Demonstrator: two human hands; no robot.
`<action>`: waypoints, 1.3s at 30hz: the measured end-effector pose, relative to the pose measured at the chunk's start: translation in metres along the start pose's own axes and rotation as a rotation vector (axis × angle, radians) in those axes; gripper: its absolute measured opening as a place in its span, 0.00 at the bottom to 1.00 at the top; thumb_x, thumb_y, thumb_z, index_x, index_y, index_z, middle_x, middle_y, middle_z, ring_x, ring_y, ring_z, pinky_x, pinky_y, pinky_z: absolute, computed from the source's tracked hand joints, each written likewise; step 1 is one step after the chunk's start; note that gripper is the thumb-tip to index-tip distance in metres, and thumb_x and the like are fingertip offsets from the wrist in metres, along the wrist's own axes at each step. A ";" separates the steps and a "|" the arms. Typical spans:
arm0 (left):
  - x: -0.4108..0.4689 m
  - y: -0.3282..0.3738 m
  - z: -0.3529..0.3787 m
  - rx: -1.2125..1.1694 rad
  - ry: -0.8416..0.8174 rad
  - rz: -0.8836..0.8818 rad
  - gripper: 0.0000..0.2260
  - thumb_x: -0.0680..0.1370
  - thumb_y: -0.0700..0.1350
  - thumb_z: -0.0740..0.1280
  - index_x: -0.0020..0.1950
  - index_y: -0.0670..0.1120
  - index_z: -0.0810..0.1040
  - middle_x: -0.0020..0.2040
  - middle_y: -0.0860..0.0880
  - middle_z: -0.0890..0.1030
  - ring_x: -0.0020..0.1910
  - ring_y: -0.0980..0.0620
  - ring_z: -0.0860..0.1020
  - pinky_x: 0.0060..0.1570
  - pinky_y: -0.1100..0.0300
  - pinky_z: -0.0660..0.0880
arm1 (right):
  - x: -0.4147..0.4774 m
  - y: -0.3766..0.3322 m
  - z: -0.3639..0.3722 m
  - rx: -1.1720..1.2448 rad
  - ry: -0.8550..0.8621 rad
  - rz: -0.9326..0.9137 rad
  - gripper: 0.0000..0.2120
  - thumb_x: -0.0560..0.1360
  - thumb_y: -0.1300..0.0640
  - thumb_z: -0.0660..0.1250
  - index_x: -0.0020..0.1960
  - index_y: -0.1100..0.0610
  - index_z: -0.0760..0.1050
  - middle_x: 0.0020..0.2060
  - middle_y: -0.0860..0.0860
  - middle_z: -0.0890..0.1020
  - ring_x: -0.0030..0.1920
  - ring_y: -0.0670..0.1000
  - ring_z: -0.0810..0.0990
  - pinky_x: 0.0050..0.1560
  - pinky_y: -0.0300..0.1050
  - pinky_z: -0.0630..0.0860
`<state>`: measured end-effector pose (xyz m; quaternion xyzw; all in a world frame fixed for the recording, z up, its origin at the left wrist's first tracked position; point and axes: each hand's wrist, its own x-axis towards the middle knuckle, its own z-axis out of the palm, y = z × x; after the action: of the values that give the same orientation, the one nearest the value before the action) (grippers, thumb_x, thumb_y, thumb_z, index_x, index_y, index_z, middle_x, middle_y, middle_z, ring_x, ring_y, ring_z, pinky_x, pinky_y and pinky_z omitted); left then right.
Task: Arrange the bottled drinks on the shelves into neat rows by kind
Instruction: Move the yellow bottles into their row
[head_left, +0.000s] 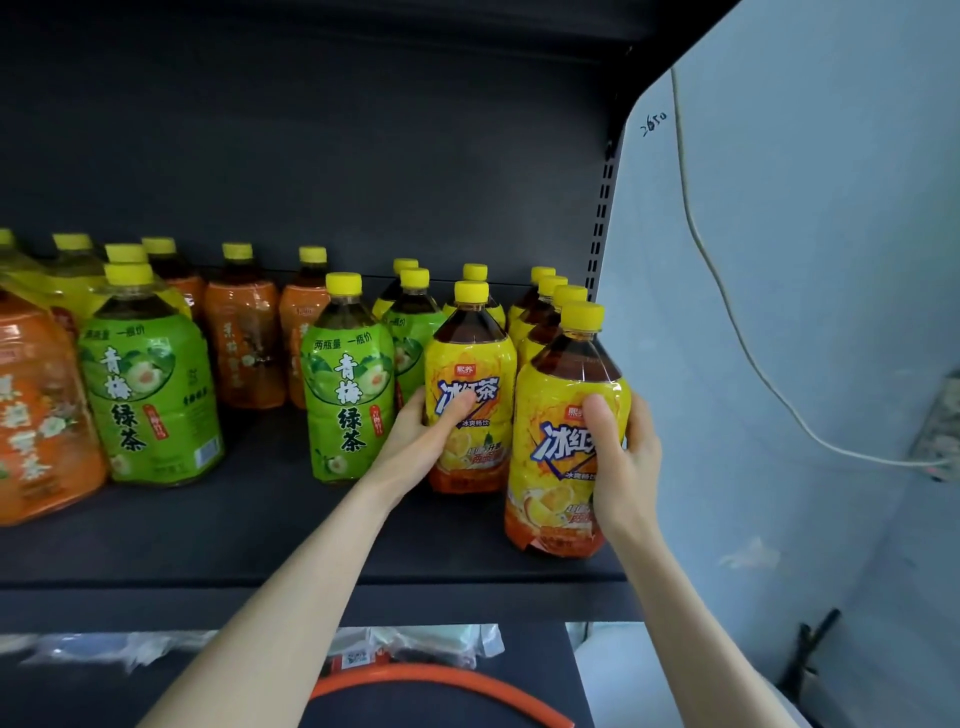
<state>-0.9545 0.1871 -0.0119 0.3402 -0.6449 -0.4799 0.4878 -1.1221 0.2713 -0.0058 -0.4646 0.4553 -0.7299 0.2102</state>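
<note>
We are wrapping our right hand (626, 457) around the near yellow iced-tea bottle (563, 431), thumb lying across the front of its label and the fingers curling round its right side, so the bottle is sitting just left of the palm. It is standing upright at the near right end of the dark shelf (260, 525), close to the front edge. Our left hand (423, 434) is closing on the second yellow iced-tea bottle (470, 384), thumb pressing on the label front and the fingers reaching behind its left side (mostly hidden there); that bottle is standing just left of and slightly farther back than the first. Behind the two, more yellow-labelled bottles are lining up toward the far wall. Just left of our left hand a green tea bottle (345, 384) is standing upright, another green tea bottle (148, 384) farther left, with orange-labelled bottles (244, 343) standing between them, farther back.
</note>
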 end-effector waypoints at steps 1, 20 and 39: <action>0.000 0.000 0.000 0.001 0.000 0.004 0.22 0.74 0.57 0.65 0.66 0.54 0.68 0.54 0.61 0.78 0.48 0.67 0.79 0.40 0.72 0.75 | 0.000 0.000 0.001 -0.002 0.005 -0.005 0.15 0.65 0.35 0.67 0.49 0.38 0.77 0.54 0.58 0.79 0.53 0.56 0.82 0.52 0.60 0.80; 0.001 -0.003 -0.005 0.145 0.111 0.000 0.28 0.74 0.56 0.67 0.66 0.49 0.57 0.50 0.58 0.77 0.41 0.68 0.79 0.49 0.61 0.76 | 0.002 0.004 0.006 -0.005 0.027 -0.016 0.20 0.65 0.36 0.66 0.51 0.45 0.76 0.54 0.59 0.79 0.53 0.57 0.82 0.49 0.54 0.81; 0.021 -0.006 0.003 0.477 0.357 0.160 0.29 0.72 0.57 0.69 0.68 0.43 0.70 0.60 0.45 0.70 0.60 0.48 0.71 0.60 0.58 0.68 | 0.003 0.004 0.006 0.018 0.015 -0.018 0.18 0.65 0.36 0.65 0.51 0.44 0.76 0.53 0.59 0.80 0.52 0.54 0.82 0.44 0.43 0.80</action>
<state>-0.9643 0.1669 -0.0112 0.4723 -0.6681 -0.2077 0.5361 -1.1183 0.2642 -0.0071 -0.4615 0.4459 -0.7392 0.2044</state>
